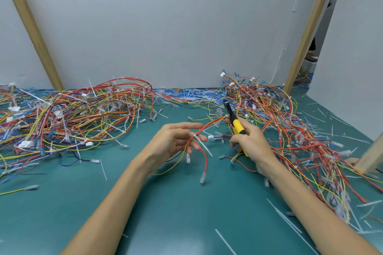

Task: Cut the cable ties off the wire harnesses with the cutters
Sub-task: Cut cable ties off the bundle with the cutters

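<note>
My right hand (251, 143) grips the yellow-handled cutters (236, 124), their black tip pointing up and away toward the right wire pile. My left hand (176, 138) is palm up with its fingers loosely spread, and a red and yellow wire harness (204, 157) lies across its fingertips. A white cable tie (202, 143) with a long tail sits on that harness right at my left fingertips. The harness runs on to the right, under the cutters. Its clear terminals hang down above the green mat.
A big heap of tied harnesses (68, 114) covers the left of the green mat (176, 203); another heap (290, 130) fills the right. Cut white tie pieces (288, 217) litter the mat. Wooden posts (31, 27) (308, 29) lean against the grey wall.
</note>
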The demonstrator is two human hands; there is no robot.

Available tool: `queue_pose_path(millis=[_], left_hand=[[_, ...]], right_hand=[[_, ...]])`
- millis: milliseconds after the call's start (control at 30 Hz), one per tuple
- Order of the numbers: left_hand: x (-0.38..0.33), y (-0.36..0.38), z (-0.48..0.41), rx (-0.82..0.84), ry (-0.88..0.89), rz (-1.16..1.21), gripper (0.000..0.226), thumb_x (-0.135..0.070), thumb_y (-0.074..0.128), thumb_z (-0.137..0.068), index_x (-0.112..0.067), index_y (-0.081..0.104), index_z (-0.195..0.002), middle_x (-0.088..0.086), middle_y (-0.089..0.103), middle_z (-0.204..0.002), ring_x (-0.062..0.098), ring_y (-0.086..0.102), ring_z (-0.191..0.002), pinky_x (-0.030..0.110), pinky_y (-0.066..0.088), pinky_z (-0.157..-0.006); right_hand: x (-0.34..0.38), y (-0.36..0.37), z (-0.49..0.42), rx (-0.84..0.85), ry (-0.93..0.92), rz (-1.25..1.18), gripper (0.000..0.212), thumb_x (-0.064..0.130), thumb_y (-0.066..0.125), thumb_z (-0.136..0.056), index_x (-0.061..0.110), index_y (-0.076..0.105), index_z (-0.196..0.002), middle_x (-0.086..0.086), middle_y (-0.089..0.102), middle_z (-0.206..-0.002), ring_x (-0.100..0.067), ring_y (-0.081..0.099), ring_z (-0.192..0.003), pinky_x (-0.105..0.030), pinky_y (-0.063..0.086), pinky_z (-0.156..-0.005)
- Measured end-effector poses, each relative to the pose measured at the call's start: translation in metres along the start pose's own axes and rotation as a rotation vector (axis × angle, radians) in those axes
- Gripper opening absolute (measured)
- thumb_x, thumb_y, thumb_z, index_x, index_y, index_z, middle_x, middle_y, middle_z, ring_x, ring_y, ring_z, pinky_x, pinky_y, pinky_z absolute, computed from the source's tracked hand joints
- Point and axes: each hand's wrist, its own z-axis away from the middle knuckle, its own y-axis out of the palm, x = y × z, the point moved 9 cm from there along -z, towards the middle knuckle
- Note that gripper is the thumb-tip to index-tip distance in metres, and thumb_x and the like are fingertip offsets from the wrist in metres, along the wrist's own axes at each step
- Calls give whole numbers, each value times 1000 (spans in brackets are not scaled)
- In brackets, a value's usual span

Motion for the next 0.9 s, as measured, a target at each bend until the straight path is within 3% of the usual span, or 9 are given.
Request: queue_pose_path(millis=[100,233,367,467,533,733,900], left_hand=[[0,6,1,51,5,34,41,4,56,-85,0,61,-125,22,72,-113,22,73,-85,23,56,-72],[-6,5,2,-25,103,-94,24,3,59,-94,2,66,-117,18,74,-107,18,68,-80,23,53,-76],[-8,-2,2,-171,144,-249,16,-7,72,-89,-4,70,-104,6,75,-85,12,66,-69,21,52,-68],[-8,-8,1,-251,155,-323,12,-12,77,-87,-8,71,-96,8,75,-82,14,66,-66,26,50,-61],[-9,-11,1,-289,182,-374,11,-17,78,-86,-10,72,-90,7,76,-81,12,66,-63,19,47,-57],[-7,-9,0,-276,195,-476,22,-32,71,-92,-17,72,-77,-2,71,-66,6,60,-61,16,45,-60],[-9,-7,1,-266,194,-504,34,-32,59,-99,-17,72,-71,-11,53,-55,5,44,-55,14,30,-52]], right_hand=[[-5,-4,0,-21,78,-130,52,-5,60,-79,31,70,-114,4,65,-87,-13,58,-62,-30,44,-56],[-7,-7,2,-41,137,-221,48,-8,58,-79,28,70,-108,19,64,-67,-6,55,-47,-20,42,-45],[-4,-7,5,-35,143,-229,46,-8,58,-79,29,69,-104,14,63,-69,-7,55,-46,-20,43,-43],[-4,-6,6,-30,142,-221,46,-7,59,-79,33,67,-99,13,64,-72,-7,56,-47,-20,43,-43],[-4,-5,6,-19,135,-205,44,-7,59,-80,32,67,-100,9,64,-74,-6,56,-47,-20,43,-44],[-4,-4,4,-14,140,-192,45,-6,60,-81,36,66,-96,6,63,-66,-7,55,-46,-20,42,-43],[-2,-2,5,-8,124,-156,44,-6,59,-80,34,66,-96,-2,60,-67,-7,54,-45,-18,40,-41]])
